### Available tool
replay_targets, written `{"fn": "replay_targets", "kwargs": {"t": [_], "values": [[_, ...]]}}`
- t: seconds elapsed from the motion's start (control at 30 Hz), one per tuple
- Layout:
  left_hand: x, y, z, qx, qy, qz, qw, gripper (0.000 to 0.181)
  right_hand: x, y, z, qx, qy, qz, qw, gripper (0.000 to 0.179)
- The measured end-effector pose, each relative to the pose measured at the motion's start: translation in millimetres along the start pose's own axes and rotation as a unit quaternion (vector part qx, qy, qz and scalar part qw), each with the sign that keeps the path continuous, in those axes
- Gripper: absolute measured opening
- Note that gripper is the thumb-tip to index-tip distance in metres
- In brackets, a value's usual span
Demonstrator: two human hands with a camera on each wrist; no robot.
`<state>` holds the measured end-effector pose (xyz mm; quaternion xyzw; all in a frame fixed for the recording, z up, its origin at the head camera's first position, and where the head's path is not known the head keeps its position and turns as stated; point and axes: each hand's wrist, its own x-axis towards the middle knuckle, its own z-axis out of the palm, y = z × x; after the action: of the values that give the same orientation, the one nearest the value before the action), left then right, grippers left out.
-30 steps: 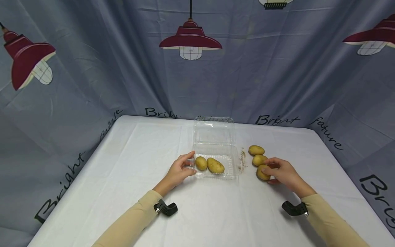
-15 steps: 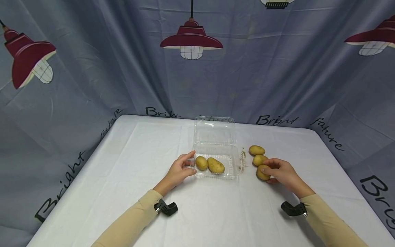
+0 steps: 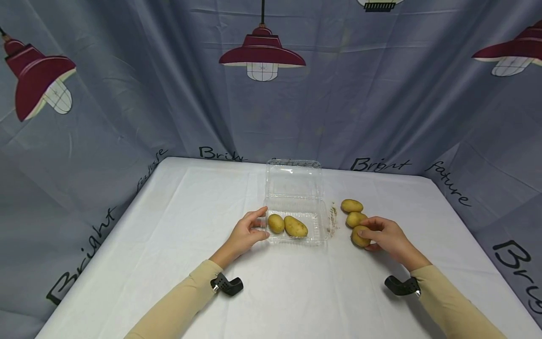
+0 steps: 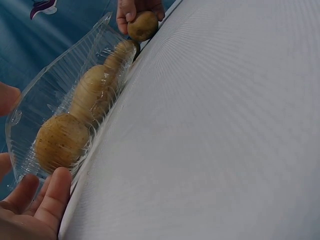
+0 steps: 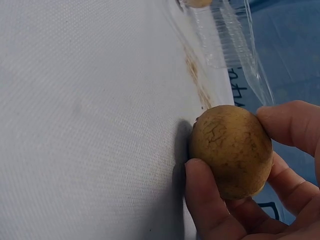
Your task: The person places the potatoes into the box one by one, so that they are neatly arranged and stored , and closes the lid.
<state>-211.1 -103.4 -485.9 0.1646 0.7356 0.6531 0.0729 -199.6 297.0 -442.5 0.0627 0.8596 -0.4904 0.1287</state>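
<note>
A clear plastic clamshell container (image 3: pixel 315 238) stands on the white table with its lid raised at the back. Inside it lie a small round potato (image 3: pixel 276 223) and a longer potato (image 3: pixel 296 227), side by side. At the container's left side is my left hand (image 3: pixel 245 233), thumb and fingers spread, the fingertips at the wall. My right hand (image 3: pixel 388 238) pinches a potato (image 5: pixel 232 150) between thumb and fingers; its skin looks cracked, and it sits at or just above the cloth. Behind this potato lie another potato (image 3: pixel 354 219) and a farther oval potato (image 3: pixel 352 205).
A brown dirt smear (image 3: pixel 332 220) marks the white tablecloth (image 3: pixel 288 292) between the container and the right-hand potatoes. Behind and at both sides of the table hangs a blue-grey curtain (image 3: pixel 338 117) printed with red lamps and lettering.
Almost nothing differs. Both hands keep their places, the right one holding the same potato throughout; the head view has shifted very slightly.
</note>
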Motion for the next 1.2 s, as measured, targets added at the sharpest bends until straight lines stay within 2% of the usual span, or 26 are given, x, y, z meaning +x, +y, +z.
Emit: {"fn": "replay_targets", "kwargs": {"t": [0.33, 0.67, 1.2], "values": [[-1.3, 2.6, -0.3, 0.001, 0.001, -0.002, 1.0000, 0.077, 0.9, -3.7, -0.8, 0.009, -0.007, -0.011, 0.9999, 0.048], [-1.4, 2.2, -0.1, 0.001, 0.001, -0.001, 1.0000, 0.077, -4.1, -20.6, -1.1, 0.011, -0.008, -0.015, 0.9998, 0.049], [-2.0, 2.8, 0.4, 0.001, 0.000, 0.000, 1.0000, 0.077, 2.8, -46.7, 2.9, 0.028, -0.022, -0.040, 0.9986, 0.044]]}}
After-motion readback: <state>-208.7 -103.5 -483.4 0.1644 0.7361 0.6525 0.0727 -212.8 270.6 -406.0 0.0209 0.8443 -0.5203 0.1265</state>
